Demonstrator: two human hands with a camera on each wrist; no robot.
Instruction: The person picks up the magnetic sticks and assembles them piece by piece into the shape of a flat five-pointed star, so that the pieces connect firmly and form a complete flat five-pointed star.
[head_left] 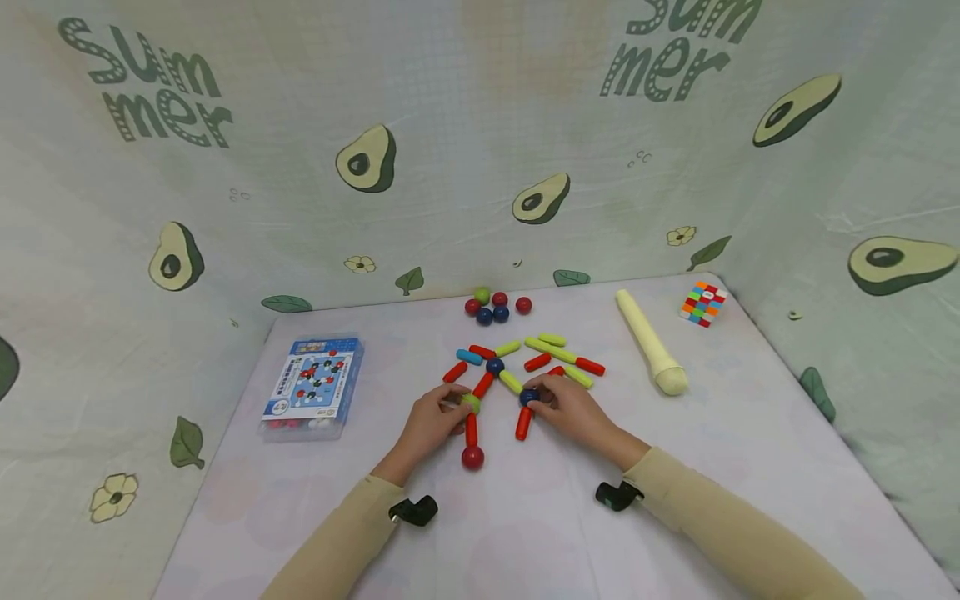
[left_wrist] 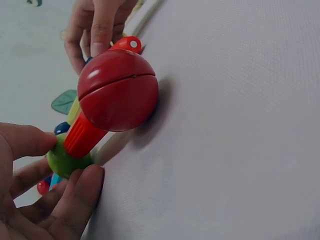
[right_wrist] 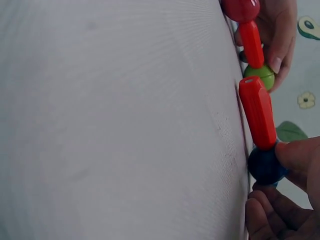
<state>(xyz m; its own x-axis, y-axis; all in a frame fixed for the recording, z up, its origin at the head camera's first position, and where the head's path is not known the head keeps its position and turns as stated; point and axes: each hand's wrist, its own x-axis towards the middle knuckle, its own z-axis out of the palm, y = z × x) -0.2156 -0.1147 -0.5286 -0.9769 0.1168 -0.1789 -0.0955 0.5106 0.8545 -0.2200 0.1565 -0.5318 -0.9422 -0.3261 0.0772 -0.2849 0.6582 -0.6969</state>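
Observation:
A joined chain of magnetic balls and rods lies in the middle of the table. My left hand (head_left: 435, 418) pinches its green ball (head_left: 471, 403); from this ball a red rod (head_left: 471, 430) runs toward me to a red ball (head_left: 472, 457). Another red rod (head_left: 483, 384) leads up to a dark blue ball (head_left: 495, 366), and a yellow-green rod (head_left: 512, 382) goes down from there. At that rod's lower end my right hand (head_left: 572, 412) holds a second dark blue ball (right_wrist: 266, 164) between thumb and fingers. A red rod (right_wrist: 257, 112) sticks out from it, its far end free.
Loose rods, among them a blue rod (head_left: 469, 357) and a red rod (head_left: 590, 366), lie around the chain. Several balls (head_left: 484, 316) sit behind. A boxed set (head_left: 312, 387) stands left; a pale yellow baton (head_left: 651, 343) and a puzzle cube (head_left: 703, 303) lie right.

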